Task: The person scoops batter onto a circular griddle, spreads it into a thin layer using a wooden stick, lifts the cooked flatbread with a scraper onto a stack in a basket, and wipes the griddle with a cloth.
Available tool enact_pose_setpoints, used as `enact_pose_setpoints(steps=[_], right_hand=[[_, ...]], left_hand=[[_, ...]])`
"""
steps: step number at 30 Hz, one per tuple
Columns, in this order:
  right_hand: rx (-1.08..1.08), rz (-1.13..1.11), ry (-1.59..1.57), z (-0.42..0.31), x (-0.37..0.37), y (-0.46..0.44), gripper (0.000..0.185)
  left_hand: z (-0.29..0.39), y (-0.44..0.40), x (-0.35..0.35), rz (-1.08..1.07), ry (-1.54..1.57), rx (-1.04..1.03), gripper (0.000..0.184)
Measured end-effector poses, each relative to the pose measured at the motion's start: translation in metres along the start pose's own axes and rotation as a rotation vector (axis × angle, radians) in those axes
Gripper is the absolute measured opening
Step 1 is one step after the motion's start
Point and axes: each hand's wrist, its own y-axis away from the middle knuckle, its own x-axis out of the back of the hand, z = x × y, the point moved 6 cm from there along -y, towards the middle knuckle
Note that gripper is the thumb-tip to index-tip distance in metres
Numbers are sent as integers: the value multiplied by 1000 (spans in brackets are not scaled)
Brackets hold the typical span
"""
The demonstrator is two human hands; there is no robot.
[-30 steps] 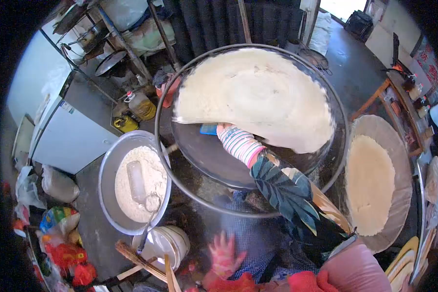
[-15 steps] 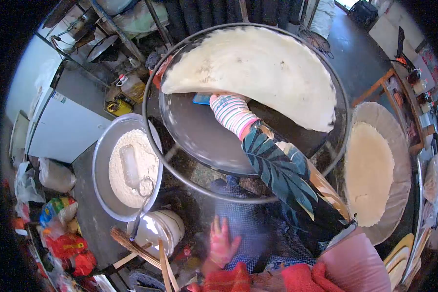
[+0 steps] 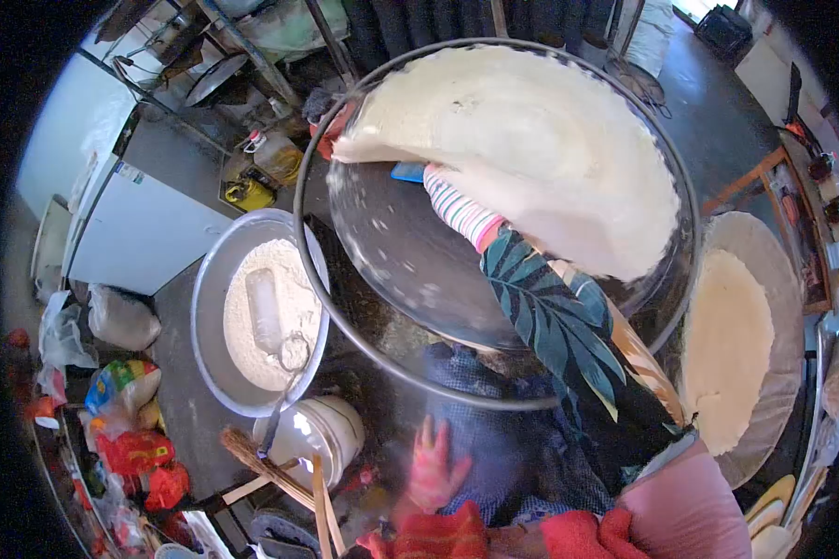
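A large, thin, pale flatbread sheet [image 3: 531,121] covers the far part of a round dark griddle [image 3: 391,242]. Its near edge is raised off the surface. My right arm, in a leaf-patterned sleeve [image 3: 550,307] with a striped cuff [image 3: 461,207], reaches over the griddle to that edge. Most of my right hand [image 3: 432,171] is hidden by the sheet, so its fingers do not show. Beside it a flat blue piece [image 3: 407,171] sticks out; whether I grip it is unclear. My left hand [image 3: 433,470] is open, fingers spread, above my lap, holding nothing.
A metal ring [image 3: 345,321] surrounds the griddle. On the left stands a basin [image 3: 216,363] of flour with a clear scoop-like container in it; below are a white bucket [image 3: 340,433] and a straw brush [image 3: 252,452]. Rightward, a lined round tray [image 3: 778,373] bears pale flatbread.
The whole view has shifted, scene moving rightward. My right hand is slightly farther over the griddle, and the sheet's near edge has curled and shifted. Pale flecks now show on the bare griddle.
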Motion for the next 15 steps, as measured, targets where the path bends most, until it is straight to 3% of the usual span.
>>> enact_pose_setpoints(steps=[15], right_hand=[[8, -66, 25, 32, 4, -1, 28]], left_hand=[[4, 10, -1, 122, -2, -78, 77]])
